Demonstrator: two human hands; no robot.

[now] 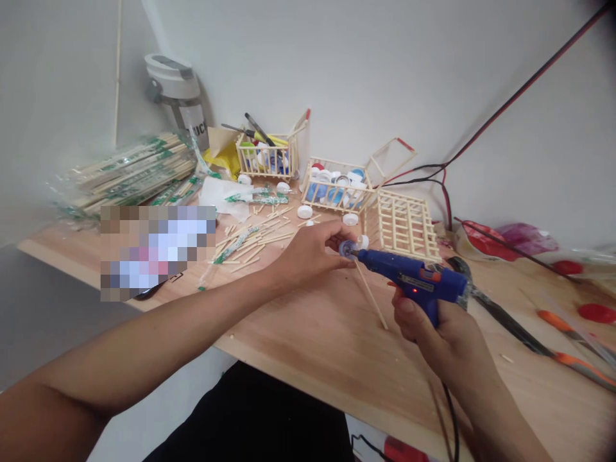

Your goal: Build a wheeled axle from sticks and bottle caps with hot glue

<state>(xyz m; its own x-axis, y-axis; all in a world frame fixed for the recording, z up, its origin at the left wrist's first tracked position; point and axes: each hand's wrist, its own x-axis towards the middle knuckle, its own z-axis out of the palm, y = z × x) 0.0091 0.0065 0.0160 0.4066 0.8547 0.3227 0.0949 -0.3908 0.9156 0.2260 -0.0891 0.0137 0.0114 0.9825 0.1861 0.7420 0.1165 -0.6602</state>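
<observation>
My right hand (pixel 428 327) is wrapped around a blue hot glue gun (pixel 414 273) with a small red light on its side. Its nozzle points left, at or just inside a small bottle cap (pixel 346 249). That cap is pinched between the fingertips of my left hand (pixel 315 253). Whether the nozzle touches the cap I cannot tell. Below the cap, a thin wooden stick (pixel 371 298) slants across the tabletop. Just behind the glue gun, a stick lattice frame (pixel 408 224) stands beside a stick cart (pixel 332 186) filled with bottle caps.
A second stick cart (pixel 267 157) holds caps and pens. Short cut sticks (pixel 250 244) lie scattered left of my hand. Bundled chopsticks (pixel 135 173), a cup (pixel 176 96) and a blurred-out phone (pixel 156 253) occupy the left. Orange-handled pliers (pixel 529 337) lie at right.
</observation>
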